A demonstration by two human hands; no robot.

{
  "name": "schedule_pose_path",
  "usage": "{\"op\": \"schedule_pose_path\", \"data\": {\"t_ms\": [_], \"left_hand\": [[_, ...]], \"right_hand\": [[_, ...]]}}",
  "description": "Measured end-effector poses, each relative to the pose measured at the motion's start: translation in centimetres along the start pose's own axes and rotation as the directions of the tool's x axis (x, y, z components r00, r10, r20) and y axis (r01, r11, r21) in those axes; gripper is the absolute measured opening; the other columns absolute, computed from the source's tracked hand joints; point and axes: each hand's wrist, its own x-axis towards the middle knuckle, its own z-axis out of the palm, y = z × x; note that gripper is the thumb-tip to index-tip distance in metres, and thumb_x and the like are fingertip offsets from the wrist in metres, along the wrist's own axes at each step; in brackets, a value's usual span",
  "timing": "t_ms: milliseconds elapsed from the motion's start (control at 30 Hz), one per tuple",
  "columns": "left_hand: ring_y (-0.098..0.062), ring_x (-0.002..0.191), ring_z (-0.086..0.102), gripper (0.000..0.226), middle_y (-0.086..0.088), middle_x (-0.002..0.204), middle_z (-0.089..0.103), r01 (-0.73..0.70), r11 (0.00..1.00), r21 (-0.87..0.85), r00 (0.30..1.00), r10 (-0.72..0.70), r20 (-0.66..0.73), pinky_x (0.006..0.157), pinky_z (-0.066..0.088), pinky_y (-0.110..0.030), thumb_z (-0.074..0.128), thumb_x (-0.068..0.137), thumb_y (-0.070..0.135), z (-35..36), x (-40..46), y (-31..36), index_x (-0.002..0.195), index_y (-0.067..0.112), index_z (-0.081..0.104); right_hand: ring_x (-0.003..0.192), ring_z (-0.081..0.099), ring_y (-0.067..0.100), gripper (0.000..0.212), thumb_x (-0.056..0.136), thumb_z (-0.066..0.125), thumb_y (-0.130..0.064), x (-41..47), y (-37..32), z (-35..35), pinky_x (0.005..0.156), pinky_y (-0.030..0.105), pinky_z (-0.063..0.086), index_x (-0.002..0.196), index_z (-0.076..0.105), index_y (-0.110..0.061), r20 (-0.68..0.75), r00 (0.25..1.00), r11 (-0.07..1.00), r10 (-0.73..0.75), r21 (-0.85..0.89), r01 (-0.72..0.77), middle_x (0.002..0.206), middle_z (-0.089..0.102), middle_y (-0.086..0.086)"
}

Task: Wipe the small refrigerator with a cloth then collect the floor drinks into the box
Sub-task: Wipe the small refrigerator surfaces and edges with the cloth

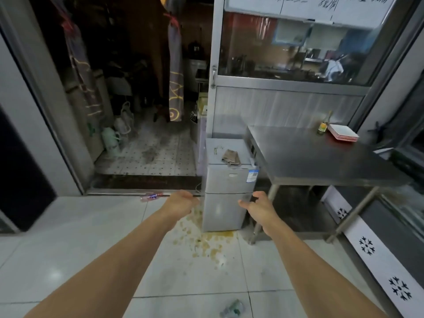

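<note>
1. The small refrigerator (227, 191), a boxy grey two-door unit, stands at centre beside the steel table (321, 161); a crumpled tan cloth (231, 157) lies on its top.
2. A blue-and-white sticker (252, 176) on its upper door is unreadable.
3. Both the left hand (181, 203) and right hand (257, 206) reach forward, fingers loosely curled, holding nothing.
4. One clear bottle (151, 197) lies by the far threshold; another (231, 308), blurred, lies on the near tiles.
</note>
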Motion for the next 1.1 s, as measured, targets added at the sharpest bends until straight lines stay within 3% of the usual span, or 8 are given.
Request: {"op": "schedule_pose_path", "data": {"t_ms": [133,233,367,600,767,900,967,1100], "left_hand": [[-0.010,0.082,0.056,0.019,0.005,0.090,0.057,0.038,0.999,0.033,0.997,-0.040,0.060,0.056,0.035,-0.023,0.063,0.086,0.027,-0.4,6.5,1.1,0.102,0.021,0.054],[-0.011,0.083,0.056,0.009,0.005,0.088,0.057,0.032,0.996,0.081,0.993,-0.041,0.111,0.058,0.036,-0.024,0.063,0.086,0.027,-0.1,12.5,2.7,0.088,0.021,0.056],[-0.013,0.086,0.056,0.010,0.004,0.089,0.058,0.003,0.993,0.122,0.991,-0.019,0.129,0.062,0.036,-0.026,0.061,0.086,0.027,1.0,20.9,5.2,0.082,0.027,0.052],[-0.015,0.091,0.057,0.026,-0.002,0.102,0.060,0.013,0.990,0.139,0.984,-0.038,0.177,0.063,0.038,-0.025,0.059,0.089,0.028,2.9,34.3,8.9,0.111,0.017,0.056],[-0.011,0.075,0.054,0.032,-0.004,0.094,0.059,0.059,0.988,0.144,0.968,-0.091,0.232,0.057,0.038,-0.023,0.060,0.089,0.025,4.5,42.5,10.6,0.116,0.011,0.056],[-0.027,0.106,0.059,0.036,-0.013,0.118,0.060,0.042,0.979,0.201,0.948,-0.103,0.302,0.094,0.048,-0.037,0.062,0.087,0.022,6.2,49.4,11.4,0.120,0.009,0.055],[-0.030,0.111,0.058,0.038,-0.015,0.122,0.058,0.017,0.972,0.235,0.941,-0.095,0.324,0.098,0.047,-0.041,0.061,0.087,0.022,7.3,52.9,11.7,0.122,0.009,0.054],[-0.028,0.109,0.058,0.036,-0.014,0.122,0.059,-0.051,0.944,0.326,0.934,-0.070,0.350,0.096,0.048,-0.036,0.058,0.087,0.020,9.5,59.1,12.1,0.122,0.010,0.056]], "right_hand": [[0.093,0.048,0.020,0.043,0.081,0.070,-0.032,5.8,-1.5,1.4,0.077,0.030,0.040,0.111,0.041,-0.025,-0.049,0.998,1.000,0.029,0.001,-0.029,0.131,0.044,0.008],[0.093,0.049,0.018,0.043,0.079,0.072,-0.029,11.7,-2.7,2.7,0.078,0.029,0.039,0.110,0.042,-0.024,-0.068,0.997,0.999,0.027,0.039,-0.024,0.123,0.048,0.006],[0.108,0.052,0.024,0.046,0.079,0.071,-0.034,21.0,-4.3,4.1,0.090,0.035,0.045,0.116,0.048,-0.020,-0.084,0.996,0.999,0.024,0.051,-0.020,0.124,0.050,0.007],[0.119,0.048,0.025,0.064,0.082,0.070,-0.035,34.0,-6.6,5.2,0.083,0.026,0.036,0.135,0.040,-0.016,-0.071,0.993,0.995,0.092,0.044,-0.089,0.137,0.044,0.009],[0.079,0.050,0.008,0.055,0.083,0.069,-0.029,40.7,-7.5,5.6,0.047,0.008,0.035,0.129,0.045,-0.011,-0.106,0.984,0.989,0.146,0.054,-0.141,0.119,0.049,0.007],[0.083,0.048,0.016,0.033,0.084,0.067,-0.027,45.6,-7.2,6.6,0.050,0.012,0.034,0.109,0.056,-0.007,-0.168,0.968,0.981,0.186,-0.017,-0.191,0.093,0.051,0.001],[0.084,0.051,0.020,0.017,0.084,0.065,-0.023,48.0,-6.7,7.2,0.048,0.008,0.036,0.088,0.056,-0.009,-0.216,0.950,0.972,0.225,-0.016,-0.233,0.080,0.052,0.000],[0.115,0.054,0.027,0.050,0.089,0.059,-0.027,52.3,-6.0,8.6,0.077,0.025,0.042,0.132,0.049,-0.004,-0.256,0.923,0.945,0.287,-0.085,-0.317,0.129,0.055,0.014]]}}
